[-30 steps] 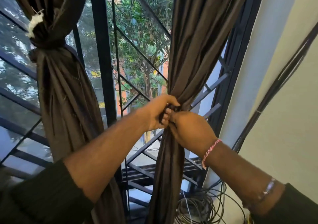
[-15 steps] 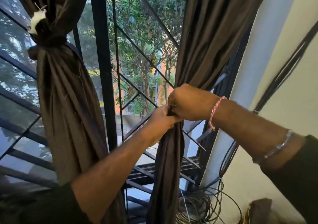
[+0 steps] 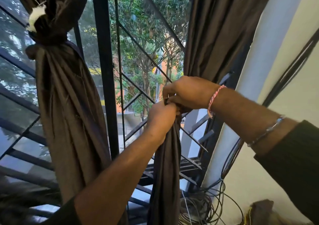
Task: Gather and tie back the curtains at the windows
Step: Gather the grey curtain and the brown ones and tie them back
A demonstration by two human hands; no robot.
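You are bunching right curtain point(image 3: 212, 34) into narrow neck so tie can bite. Left hand point(image 3: 161, 117) gripping gathered cloth just below, fingers wrapped tight, keeping bundle from spreading. Right hand point(image 3: 188, 93) directly above, fingers curled, pinching dark fabric at neck. Left curtain point(image 3: 69, 95) already knotted, well apart from fingers.

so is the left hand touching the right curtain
Touching. The head view shows the left hand with fingers curled round the gathered right curtain, just below the right hand.
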